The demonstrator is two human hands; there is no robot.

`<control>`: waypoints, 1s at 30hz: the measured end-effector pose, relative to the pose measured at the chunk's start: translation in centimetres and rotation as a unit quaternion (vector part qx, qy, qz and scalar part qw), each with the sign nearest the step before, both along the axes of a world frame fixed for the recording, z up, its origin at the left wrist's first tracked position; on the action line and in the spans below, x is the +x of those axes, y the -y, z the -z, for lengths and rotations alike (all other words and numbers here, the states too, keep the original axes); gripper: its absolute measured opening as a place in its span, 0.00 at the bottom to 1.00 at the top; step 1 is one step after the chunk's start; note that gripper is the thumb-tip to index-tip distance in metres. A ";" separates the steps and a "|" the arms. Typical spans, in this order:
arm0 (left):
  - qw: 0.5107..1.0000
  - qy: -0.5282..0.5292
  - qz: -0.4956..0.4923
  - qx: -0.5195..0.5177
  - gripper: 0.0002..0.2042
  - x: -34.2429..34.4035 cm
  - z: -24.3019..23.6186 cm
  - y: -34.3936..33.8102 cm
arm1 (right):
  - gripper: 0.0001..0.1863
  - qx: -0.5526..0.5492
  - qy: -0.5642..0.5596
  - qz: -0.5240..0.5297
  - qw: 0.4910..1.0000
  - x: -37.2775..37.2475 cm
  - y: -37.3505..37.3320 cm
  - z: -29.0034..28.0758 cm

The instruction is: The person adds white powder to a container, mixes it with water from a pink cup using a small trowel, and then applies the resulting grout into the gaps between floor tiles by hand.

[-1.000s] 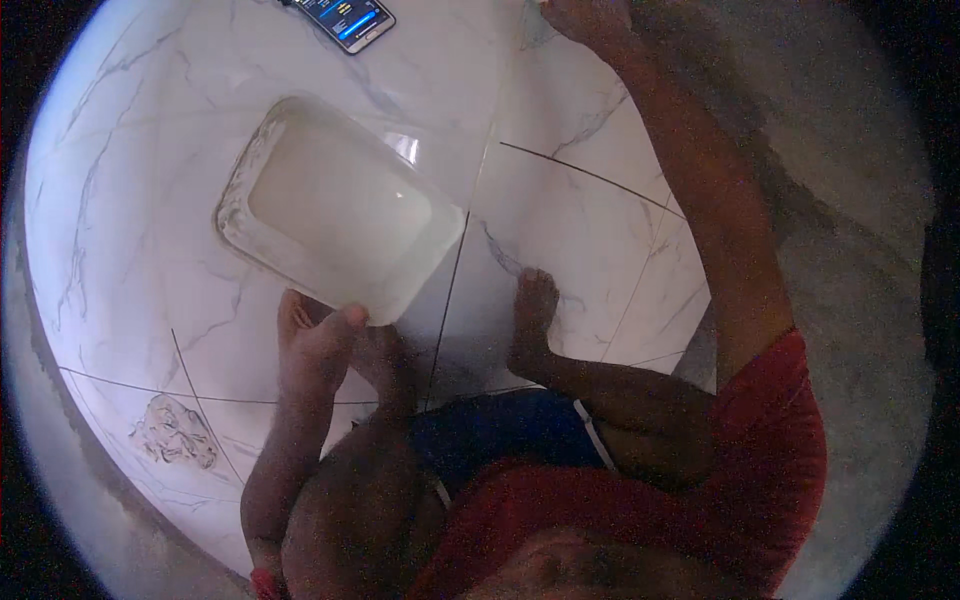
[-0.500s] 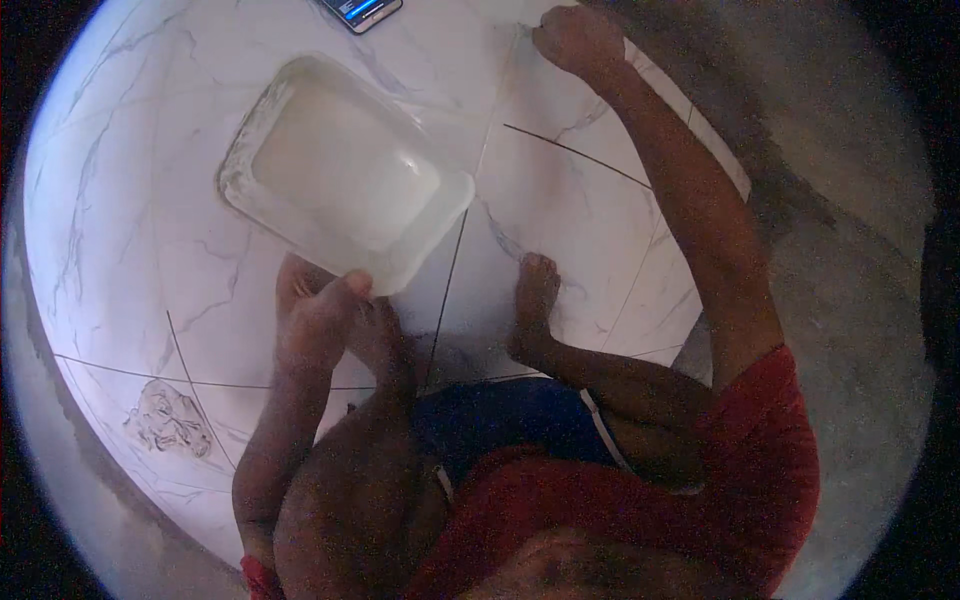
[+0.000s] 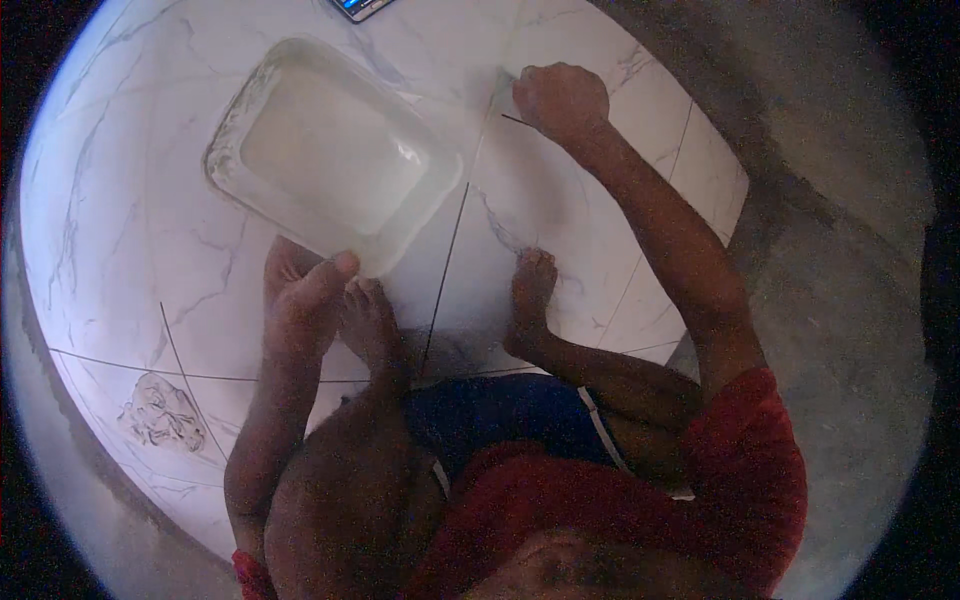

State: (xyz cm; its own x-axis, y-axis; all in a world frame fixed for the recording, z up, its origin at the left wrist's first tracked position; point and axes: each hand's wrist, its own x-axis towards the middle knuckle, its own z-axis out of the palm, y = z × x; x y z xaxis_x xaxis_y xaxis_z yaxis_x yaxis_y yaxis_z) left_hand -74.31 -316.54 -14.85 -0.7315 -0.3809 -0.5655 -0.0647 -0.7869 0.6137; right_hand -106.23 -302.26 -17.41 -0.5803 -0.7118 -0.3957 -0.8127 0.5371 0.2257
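Note:
A white, rounded rectangular plastic tub [image 3: 232, 160] with pale, milky-looking contents is tilted in front of me. My left hand [image 3: 305, 300] grips its near corner, the thumb over the rim and the fingers underneath. To the right of the tub, my right hand [image 3: 562, 103] is curled closed above the tiled floor. A small, faint greyish edge shows beside its knuckles; whatever it holds, if anything, I cannot make out.
White marble-patterned tiles [image 3: 110, 240] cover the floor, with dark joint lines. A phone [image 3: 362, 8] lies at the far edge. A crumpled clear plastic piece [image 3: 160, 412] lies at the left. My bare feet rest near the tub. Rough grey concrete [image 3: 830, 300] borders the tiles at right.
My right hand has come nearer to me and slightly left. The tub and my left hand have shifted slightly up and left in the picture, with the grip kept.

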 end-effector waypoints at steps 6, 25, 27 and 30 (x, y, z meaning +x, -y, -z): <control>1.000 -0.005 0.012 0.007 0.36 0.3 0.8 -0.1 | 0.18 0.077 0.043 0.011 0.996 2.3 -1.3 -0.2; 1.000 0.002 -0.011 0.015 0.32 -0.8 -0.7 -0.5 | 0.11 0.031 0.028 -0.056 0.998 1.1 -4.2 -0.1; 1.000 0.004 -0.019 0.016 0.31 -0.7 -0.5 -0.7 | 0.15 0.026 0.004 -0.126 0.992 1.7 -4.7 0.1; 1.000 0.017 -0.022 0.013 0.31 -0.2 -0.2 -0.4 | 0.14 -0.033 0.016 -0.118 0.992 2.5 -4.4 -0.2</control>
